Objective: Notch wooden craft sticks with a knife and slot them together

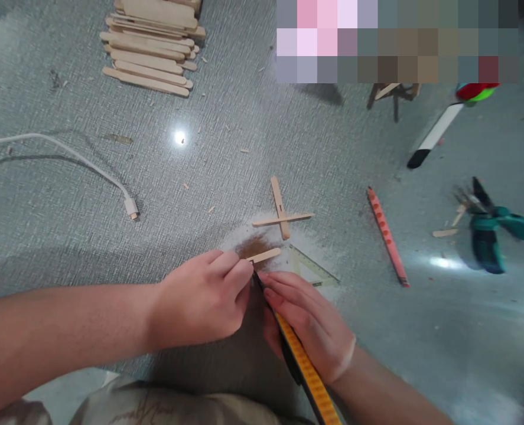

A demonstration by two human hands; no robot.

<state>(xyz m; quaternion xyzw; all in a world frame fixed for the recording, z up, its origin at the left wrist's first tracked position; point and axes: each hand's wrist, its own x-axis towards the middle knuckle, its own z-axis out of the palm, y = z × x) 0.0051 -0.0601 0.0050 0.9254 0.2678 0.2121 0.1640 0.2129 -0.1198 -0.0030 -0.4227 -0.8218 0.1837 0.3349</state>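
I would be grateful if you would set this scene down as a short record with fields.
Left hand: closed on a pale flat wooden stick
Right hand: gripping a long yellow-and-black tool, dark tip near the stick
Just beyond: two crossed pale wooden sticks; clear triangular plastic ruler
Right side: pinkish-red pencil; teal-and-black-handled pliers
Left side: pile of flat wooden sticks; white cable
Surface: grey textured tabletop

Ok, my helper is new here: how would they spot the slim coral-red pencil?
On the grey table, look right of the crossed pale wooden sticks, stopping short of the teal-handled pliers. There lies the slim coral-red pencil, its dark tip at the far end. Unlike its neighbours, it carries a row of round darker spots along its body.
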